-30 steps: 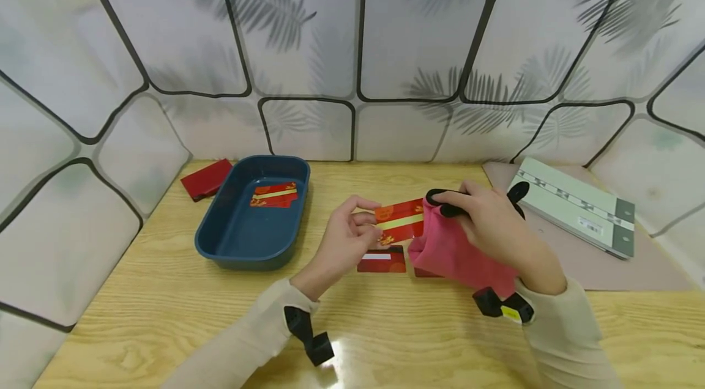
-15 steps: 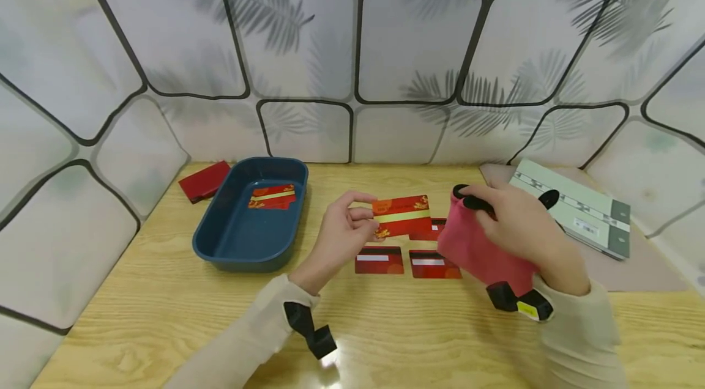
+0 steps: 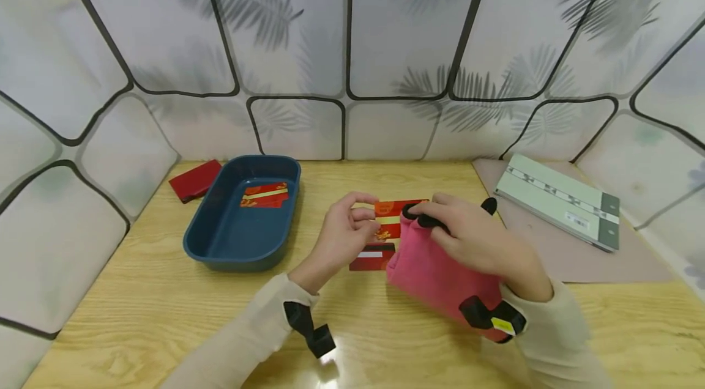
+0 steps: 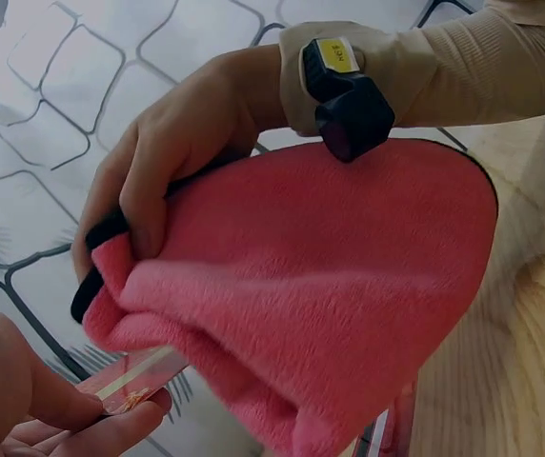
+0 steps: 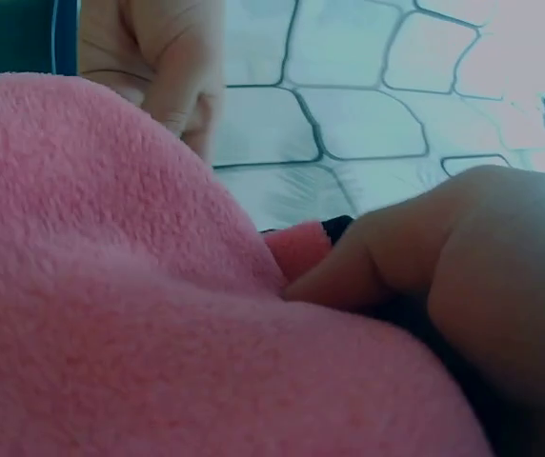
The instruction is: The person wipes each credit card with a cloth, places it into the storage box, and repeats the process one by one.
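Observation:
My left hand (image 3: 341, 236) pinches a red card (image 3: 388, 210) with a yellow stripe by its left edge, above the table. A pink cloth (image 3: 429, 273) with black edging is bunched in my right hand (image 3: 473, 236), its front fold covering the card's right part. From the left wrist view, the cloth (image 4: 320, 238) hangs in front of the card (image 4: 134, 376), hiding where they meet. The cloth (image 5: 111, 238) fills much of the right wrist view, with the right thumb and fingers gripping its edge. Below the held card lies another red card (image 3: 370, 259) with a white strip.
A dark blue tray (image 3: 242, 242) with red cards (image 3: 264, 195) in it stands to the left. Behind its left side lies a dark red flat item (image 3: 194, 181). At right, a pale green book or box (image 3: 556, 202) rests on a pinkish-grey mat (image 3: 600, 266).
The cloth swung right off the card, baring it and several cards on the table, then came back left over its right part. The left hand kept its grip on the card.

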`<state>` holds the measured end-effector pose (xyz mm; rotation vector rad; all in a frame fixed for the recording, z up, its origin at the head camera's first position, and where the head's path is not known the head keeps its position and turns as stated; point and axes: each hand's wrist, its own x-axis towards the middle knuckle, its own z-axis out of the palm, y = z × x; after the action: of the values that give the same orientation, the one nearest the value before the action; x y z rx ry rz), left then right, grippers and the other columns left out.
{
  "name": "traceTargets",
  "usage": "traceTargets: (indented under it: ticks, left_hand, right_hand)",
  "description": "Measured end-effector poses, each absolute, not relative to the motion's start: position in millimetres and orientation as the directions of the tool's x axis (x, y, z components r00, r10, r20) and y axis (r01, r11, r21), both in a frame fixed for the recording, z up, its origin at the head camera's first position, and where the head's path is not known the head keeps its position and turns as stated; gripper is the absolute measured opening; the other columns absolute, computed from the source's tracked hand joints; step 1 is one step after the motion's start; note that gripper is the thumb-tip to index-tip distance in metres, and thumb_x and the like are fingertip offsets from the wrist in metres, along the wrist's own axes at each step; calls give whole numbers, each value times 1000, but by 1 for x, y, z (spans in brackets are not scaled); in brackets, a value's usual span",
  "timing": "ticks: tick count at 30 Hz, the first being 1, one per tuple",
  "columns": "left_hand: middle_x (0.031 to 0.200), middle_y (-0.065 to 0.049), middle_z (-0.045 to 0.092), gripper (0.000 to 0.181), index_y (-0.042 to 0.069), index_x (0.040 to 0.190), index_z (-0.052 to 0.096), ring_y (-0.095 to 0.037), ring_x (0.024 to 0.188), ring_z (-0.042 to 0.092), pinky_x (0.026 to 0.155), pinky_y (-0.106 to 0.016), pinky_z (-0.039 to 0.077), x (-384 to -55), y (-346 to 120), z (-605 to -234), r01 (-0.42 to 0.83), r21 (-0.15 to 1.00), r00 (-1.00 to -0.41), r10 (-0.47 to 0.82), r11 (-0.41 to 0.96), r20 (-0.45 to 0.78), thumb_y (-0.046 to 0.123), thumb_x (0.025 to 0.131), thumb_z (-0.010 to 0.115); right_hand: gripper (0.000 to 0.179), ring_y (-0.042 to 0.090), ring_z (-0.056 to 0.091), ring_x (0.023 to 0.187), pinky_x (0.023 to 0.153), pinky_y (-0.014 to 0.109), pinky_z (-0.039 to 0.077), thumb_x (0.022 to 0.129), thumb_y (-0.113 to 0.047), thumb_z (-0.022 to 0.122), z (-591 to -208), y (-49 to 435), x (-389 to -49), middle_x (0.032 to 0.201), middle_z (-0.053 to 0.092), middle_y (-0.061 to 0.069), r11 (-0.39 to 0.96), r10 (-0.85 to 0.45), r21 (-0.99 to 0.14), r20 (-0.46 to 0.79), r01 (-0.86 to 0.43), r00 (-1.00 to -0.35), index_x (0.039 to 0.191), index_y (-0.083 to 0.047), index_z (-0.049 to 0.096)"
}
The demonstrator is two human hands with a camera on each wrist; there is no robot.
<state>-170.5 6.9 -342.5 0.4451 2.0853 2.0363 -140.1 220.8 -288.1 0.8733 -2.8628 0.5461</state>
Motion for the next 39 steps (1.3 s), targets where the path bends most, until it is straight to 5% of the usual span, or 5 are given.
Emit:
traceTargets:
  ticks: [12, 39]
  left_hand:
    - [104, -26, 67, 33, -3, 123, 49, -13, 66, 62, 70, -36, 59, -164, 13, -347, 86, 996, -903, 421, -4, 80, -13, 91, 48]
    - [87, -19, 66, 33, -1, 117, 53, -13, 59, 58, 71, -47, 58, -171, 2, -342, 42, 997, -957, 284, -63, 58, -12, 86, 56]
  right_hand:
    - [34, 12, 44, 65, 61, 25, 39, 84, 6, 53, -308, 204, -146, 81, 50, 1, 733, -577, -203, 319, -649, -752, 109, -8, 72]
    - [33, 21, 52, 65, 55, 33, 40, 84, -8, 55, -297, 225, -151, 80, 56, 5, 925, -318, -108, 305, -364, -898, 113, -14, 70]
